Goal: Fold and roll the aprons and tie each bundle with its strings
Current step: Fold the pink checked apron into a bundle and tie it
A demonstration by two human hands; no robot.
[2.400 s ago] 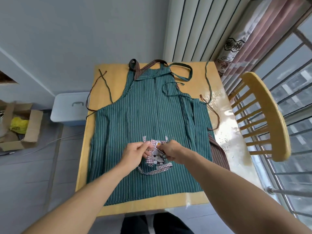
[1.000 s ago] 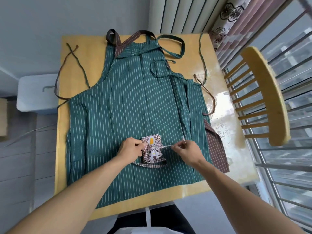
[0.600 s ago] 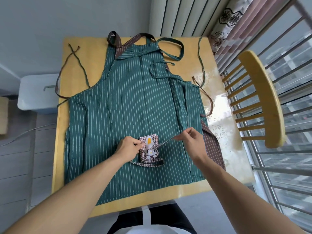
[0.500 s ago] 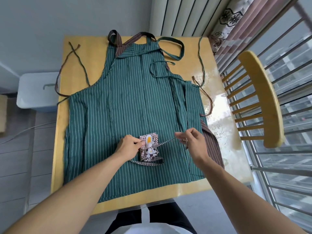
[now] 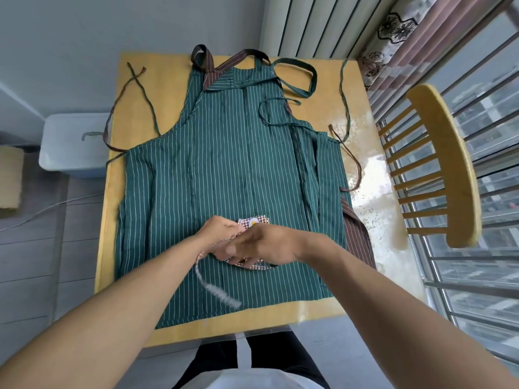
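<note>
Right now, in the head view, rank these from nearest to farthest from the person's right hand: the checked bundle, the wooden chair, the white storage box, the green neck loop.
1. Checked bundle: under the right hand, touching it.
2. Green neck loop: at the table's far end.
3. Wooden chair and white storage box: chair right, box far left; too close to call.

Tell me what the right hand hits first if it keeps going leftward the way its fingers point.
Most likely the left hand: the right hand points across the checkered bundle straight at it, and they already look nearly touching, though depth is unclear.
</note>
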